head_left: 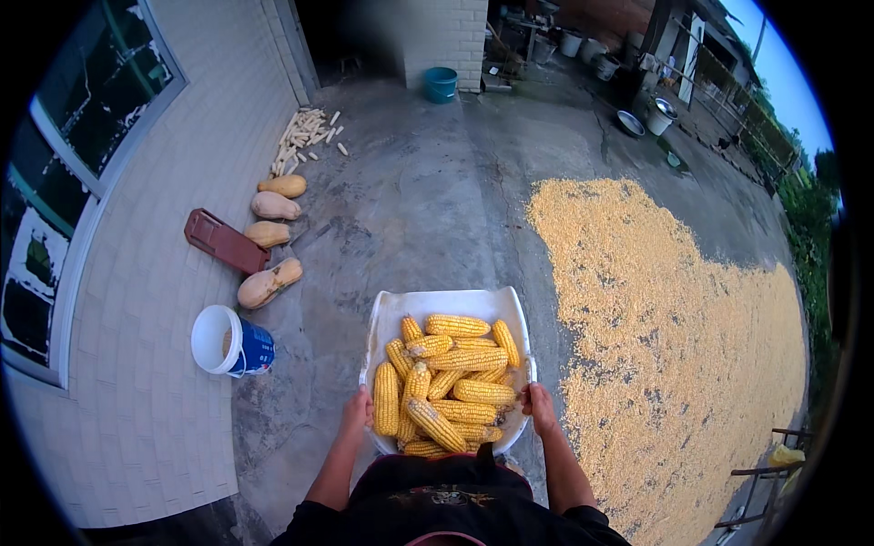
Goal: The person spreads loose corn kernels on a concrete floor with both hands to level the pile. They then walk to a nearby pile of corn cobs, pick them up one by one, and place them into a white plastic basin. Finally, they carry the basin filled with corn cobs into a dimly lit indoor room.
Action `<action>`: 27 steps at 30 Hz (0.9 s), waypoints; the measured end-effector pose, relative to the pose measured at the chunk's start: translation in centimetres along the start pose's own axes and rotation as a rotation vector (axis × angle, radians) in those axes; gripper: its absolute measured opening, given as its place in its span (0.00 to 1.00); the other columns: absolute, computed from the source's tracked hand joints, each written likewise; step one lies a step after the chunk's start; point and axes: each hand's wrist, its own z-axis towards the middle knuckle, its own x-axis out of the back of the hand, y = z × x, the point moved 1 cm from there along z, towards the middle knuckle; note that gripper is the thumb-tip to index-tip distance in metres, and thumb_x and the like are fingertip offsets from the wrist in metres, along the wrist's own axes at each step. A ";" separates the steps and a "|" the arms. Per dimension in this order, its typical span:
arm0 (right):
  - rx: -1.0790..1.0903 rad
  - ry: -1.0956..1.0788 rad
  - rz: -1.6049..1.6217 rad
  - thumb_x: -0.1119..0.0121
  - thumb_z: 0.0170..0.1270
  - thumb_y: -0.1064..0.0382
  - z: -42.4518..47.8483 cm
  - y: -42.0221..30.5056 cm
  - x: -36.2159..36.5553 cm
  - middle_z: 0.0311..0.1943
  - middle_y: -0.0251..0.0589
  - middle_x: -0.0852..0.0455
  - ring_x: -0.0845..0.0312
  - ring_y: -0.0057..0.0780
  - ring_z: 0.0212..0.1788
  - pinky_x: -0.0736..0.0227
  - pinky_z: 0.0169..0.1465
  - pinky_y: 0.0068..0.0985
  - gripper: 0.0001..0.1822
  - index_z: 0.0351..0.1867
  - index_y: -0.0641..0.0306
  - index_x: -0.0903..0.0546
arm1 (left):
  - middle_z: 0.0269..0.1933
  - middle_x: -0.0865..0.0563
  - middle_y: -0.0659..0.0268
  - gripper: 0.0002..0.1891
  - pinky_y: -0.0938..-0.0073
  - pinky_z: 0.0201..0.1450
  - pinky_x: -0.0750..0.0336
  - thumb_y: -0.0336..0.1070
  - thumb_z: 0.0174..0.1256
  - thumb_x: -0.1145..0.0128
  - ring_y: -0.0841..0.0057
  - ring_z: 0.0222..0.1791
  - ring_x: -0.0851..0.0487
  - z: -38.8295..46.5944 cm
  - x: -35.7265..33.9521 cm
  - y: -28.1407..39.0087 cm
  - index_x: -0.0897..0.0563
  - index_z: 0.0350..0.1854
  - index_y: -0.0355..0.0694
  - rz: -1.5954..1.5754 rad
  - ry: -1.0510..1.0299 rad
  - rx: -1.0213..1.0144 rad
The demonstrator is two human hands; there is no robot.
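Note:
A white plastic scoop-shaped basin (437, 300) is held level in front of my body. Dried yellow corn cobs (471, 358), several of them, lie heaped inside it with their kernels on. My left hand (358, 408) grips the basin's left rim, fingers closed round the edge. On the opposite side, my right hand (541, 407) has hold of the right rim. The near edge of the basin is close against my dark clothing, which hides part of it.
Loose corn kernels (655, 355) are spread over the concrete at right. Along the left wall are a white-and-blue bucket (254, 347), several squashes (270, 282), a brown plastic object (225, 240) and bare cobs (304, 133). A teal bucket (440, 86) stands farther off.

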 end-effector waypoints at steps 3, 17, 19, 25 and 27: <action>0.033 -0.002 0.020 0.56 0.69 0.49 4.3 -3.7 -2.4 0.20 0.29 0.30 0.41 0.14 0.17 0.47 0.20 0.15 0.17 0.33 0.60 0.25 | 0.17 0.36 0.75 0.21 0.81 0.17 0.42 0.56 0.68 0.55 0.85 0.12 0.40 3.7 -0.6 5.0 0.31 0.25 0.44 0.010 0.006 0.013; 0.074 -0.143 -0.035 0.57 0.69 0.50 32.4 -21.0 -7.9 0.20 0.30 0.29 0.40 0.15 0.17 0.45 0.20 0.16 0.17 0.35 0.61 0.25 | 0.16 0.36 0.73 0.21 0.80 0.16 0.42 0.57 0.68 0.55 0.84 0.13 0.39 22.1 -11.5 23.8 0.31 0.26 0.43 -0.031 0.118 -0.078; 0.074 -0.149 -0.074 0.57 0.69 0.50 35.4 -23.2 -7.5 0.20 0.31 0.29 0.39 0.15 0.17 0.44 0.20 0.16 0.17 0.35 0.62 0.25 | 0.16 0.36 0.73 0.21 0.80 0.16 0.42 0.57 0.68 0.55 0.85 0.13 0.39 23.1 -13.7 26.1 0.31 0.26 0.43 -0.062 0.103 -0.065; -0.029 -0.155 -0.058 0.57 0.68 0.49 44.8 -26.6 -7.3 0.20 0.32 0.27 0.37 0.18 0.17 0.40 0.21 0.18 0.18 0.35 0.62 0.25 | 0.16 0.34 0.74 0.20 0.80 0.15 0.44 0.55 0.67 0.53 0.85 0.11 0.40 29.7 -18.5 31.7 0.30 0.23 0.44 -0.071 0.100 -0.041; -0.038 -0.130 -0.074 0.58 0.68 0.49 48.0 -27.7 -8.1 0.20 0.32 0.26 0.36 0.19 0.17 0.39 0.21 0.18 0.18 0.35 0.62 0.25 | 0.16 0.35 0.75 0.20 0.80 0.15 0.45 0.55 0.67 0.53 0.86 0.11 0.40 32.2 -19.5 33.9 0.29 0.23 0.44 -0.118 0.110 -0.005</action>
